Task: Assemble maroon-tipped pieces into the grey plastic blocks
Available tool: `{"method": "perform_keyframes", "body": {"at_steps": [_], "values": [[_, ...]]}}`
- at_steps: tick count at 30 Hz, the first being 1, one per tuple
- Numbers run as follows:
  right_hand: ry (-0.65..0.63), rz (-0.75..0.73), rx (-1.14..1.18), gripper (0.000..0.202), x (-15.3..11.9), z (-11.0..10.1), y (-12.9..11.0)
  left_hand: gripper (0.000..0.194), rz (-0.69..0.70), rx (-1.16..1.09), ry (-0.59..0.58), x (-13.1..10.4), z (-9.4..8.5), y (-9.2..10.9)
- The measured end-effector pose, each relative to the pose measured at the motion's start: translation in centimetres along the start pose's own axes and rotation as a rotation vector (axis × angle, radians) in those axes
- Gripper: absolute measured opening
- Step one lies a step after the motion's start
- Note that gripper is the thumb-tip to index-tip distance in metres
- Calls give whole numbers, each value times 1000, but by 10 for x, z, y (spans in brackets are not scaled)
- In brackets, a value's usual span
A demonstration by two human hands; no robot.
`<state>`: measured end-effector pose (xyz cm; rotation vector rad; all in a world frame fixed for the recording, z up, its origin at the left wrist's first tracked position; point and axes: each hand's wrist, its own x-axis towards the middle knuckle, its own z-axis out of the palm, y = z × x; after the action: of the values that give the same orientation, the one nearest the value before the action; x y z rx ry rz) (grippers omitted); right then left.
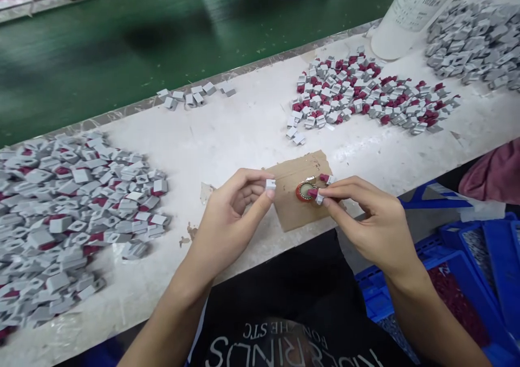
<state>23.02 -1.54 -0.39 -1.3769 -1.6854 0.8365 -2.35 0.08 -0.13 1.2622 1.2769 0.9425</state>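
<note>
Between thumb and forefinger, my left hand [229, 221] pinches a small light-grey plastic block [270, 184]. My right hand [371, 215] grips a small grey and maroon plastic piece [317, 195], its maroon end down in a round bottle cap [304, 191] with a crimped edge. Another grey and maroon piece [326, 178] shows just beyond my right fingertips; whether the fingers touch it I cannot tell. The cap, with something pale inside, sits on a square of brown cardboard [292, 215] on the white table.
Grey and maroon parts lie in a large pile [73, 215] at left and a smaller pile [357, 91] behind the cardboard. A few grey blocks [195, 96] line the far edge. A white bottle [410, 18] stands beside a grey heap [479, 42]. Blue bins [450, 242] are below right.
</note>
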Motion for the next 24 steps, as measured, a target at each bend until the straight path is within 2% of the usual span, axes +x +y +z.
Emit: {"method": "perform_keyframes", "body": {"at_steps": [11,16,19,24], "values": [[23,47,11,18,0,0,-7,13,-43,-68,16,-5,15,-2],[115,251,304,5,0,-4,5,14,-36,-146,4,-1,19,4],[107,366,481,11,2,-6,11,11,-40,-208,-25,2,26,8],[88,394,560,13,1,-5,8,11,-59,-329,-120,6,41,12]]}}
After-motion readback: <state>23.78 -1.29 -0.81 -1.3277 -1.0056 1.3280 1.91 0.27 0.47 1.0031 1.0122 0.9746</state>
